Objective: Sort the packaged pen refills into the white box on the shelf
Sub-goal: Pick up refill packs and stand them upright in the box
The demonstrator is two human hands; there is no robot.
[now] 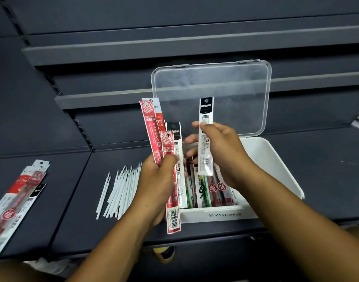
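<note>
My left hand (pixel 158 180) grips a fanned bunch of packaged pen refills (pixel 154 129), red and black-topped, held upright just left of the white box (pixel 276 165). My right hand (pixel 221 145) pinches a single white refill pack with a black top (pixel 206 127) upright above the box. The box stands open on the dark shelf, its clear lid (pixel 211 94) tilted up behind. Several refill packs (pixel 211 190) lie inside it, red, green and white.
A row of bare white refill sticks (pixel 121 190) lies on the shelf left of the box. Another pile of packaged refills (pixel 17 200) sits at the far left near the shelf's front edge. Dark empty shelf tiers rise behind.
</note>
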